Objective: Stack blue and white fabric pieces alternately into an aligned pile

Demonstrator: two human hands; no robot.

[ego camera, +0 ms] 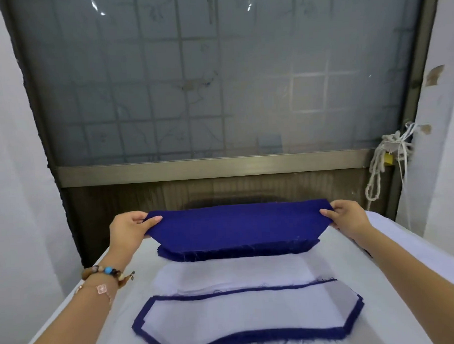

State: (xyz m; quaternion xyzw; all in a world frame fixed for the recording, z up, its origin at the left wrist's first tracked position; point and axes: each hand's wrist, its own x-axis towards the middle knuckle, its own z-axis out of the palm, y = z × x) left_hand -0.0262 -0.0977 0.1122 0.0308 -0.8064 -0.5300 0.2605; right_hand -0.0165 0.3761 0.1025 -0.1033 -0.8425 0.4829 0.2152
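Above the blue stack (237, 250), both hands (127, 228) (349, 217) pinch a blue piece (233, 228).

Bare table (132, 293) left of fabric stacks (240, 317), window frame (210, 168) close behind, knotted rope (376, 170) hanging right

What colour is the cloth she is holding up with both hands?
Dark blue. The held fabric piece shows best in the head view, pinched between left hand and right hand.
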